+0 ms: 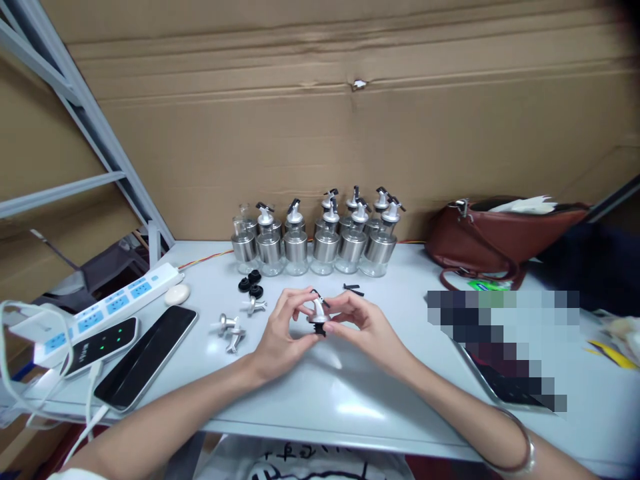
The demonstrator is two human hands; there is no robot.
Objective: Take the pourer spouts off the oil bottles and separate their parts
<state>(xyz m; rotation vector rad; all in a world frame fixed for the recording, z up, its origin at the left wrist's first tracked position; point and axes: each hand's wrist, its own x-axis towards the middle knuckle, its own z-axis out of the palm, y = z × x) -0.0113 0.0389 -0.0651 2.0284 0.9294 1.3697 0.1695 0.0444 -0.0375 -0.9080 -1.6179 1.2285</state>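
Observation:
Both of my hands meet over the middle of the white table (320,393), pinching a small white pourer spout with a black rubber base (318,316). My left hand (283,330) grips it from the left, fingers curled. My right hand (363,323) holds it from the right with fingertips closed on it. Loose metal spout parts (233,330) and black rubber rings (251,283) lie just left of my hands. Small black pieces (353,289) rest behind my right hand.
A row of glass and steel dispenser bottles (320,243) stands against the cardboard wall. A power strip (107,303), two phones (145,357) and cables lie at left. A brown leather bag (495,233) sits at right, near a blurred patch and a tablet edge.

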